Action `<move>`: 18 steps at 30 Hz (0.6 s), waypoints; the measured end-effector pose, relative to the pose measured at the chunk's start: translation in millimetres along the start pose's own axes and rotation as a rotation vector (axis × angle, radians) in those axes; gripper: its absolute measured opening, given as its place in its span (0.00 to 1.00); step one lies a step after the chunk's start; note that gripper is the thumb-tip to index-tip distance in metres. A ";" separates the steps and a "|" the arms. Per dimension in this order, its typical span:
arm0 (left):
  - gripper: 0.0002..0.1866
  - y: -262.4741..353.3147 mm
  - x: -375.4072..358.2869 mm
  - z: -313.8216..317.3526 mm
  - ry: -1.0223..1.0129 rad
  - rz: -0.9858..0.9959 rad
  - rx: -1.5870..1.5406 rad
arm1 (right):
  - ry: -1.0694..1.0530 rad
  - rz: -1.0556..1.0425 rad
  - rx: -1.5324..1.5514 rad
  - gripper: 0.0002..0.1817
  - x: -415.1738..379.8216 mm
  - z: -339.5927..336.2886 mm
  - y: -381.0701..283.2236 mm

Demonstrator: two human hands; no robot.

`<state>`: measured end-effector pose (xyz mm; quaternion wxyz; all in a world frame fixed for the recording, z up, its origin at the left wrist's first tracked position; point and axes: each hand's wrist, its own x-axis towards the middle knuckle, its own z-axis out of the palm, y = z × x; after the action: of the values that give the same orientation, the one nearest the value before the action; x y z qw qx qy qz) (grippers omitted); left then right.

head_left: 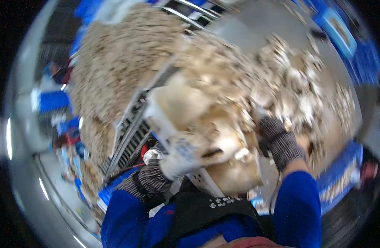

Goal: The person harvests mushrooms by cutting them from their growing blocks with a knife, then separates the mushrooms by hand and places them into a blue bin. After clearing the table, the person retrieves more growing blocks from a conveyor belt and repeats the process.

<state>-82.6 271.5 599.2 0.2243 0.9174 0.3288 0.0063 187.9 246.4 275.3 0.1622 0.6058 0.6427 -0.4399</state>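
Observation:
My left hand (pixel 150 175), in a striped grey glove, is at the lower left, against a whitish, blurred bundle (pixel 184 159); its fingers are smeared by motion. My right hand (pixel 279 138), in a matching glove, reaches over the right side to the edge of a heap of pale mushroom-like clusters (pixel 295 87). Its fingertips blur into the clusters, so a hold cannot be made out. Between the hands stands a white crate (pixel 159 118) with pale sheets and brownish pieces in it.
A large brownish pile (pixel 119 58) fills the upper left, beside a metal roller conveyor (pixel 132 128). The heap lies on a grey metal table (pixel 256 25). Blue crates (pixel 341 173) stand at the right. Other people (pixel 59 74) are far off at the left.

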 end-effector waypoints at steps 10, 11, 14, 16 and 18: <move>0.42 -61.0 -33.0 11.2 0.727 -0.385 -0.050 | 0.621 0.431 0.417 0.18 -25.9 37.7 62.1; 0.49 -79.6 -34.3 7.8 0.780 -0.459 -0.060 | 0.678 0.510 0.488 0.18 -14.4 44.9 85.0; 0.44 -137.7 -34.3 -21.1 0.375 -0.520 -0.599 | 0.584 0.405 0.304 0.15 -16.9 50.9 128.8; 0.40 -174.7 -29.2 -10.3 0.275 -0.420 -0.806 | 0.480 0.224 -0.285 0.12 -69.7 21.6 97.4; 0.33 -174.6 -31.6 -11.6 0.285 -0.465 -1.123 | 0.609 0.206 0.321 0.18 -101.7 25.0 64.3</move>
<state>-214.1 376.3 541.3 0.6218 0.5538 0.4933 0.2516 260.7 154.9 312.9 -0.0907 0.7886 0.5197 -0.3159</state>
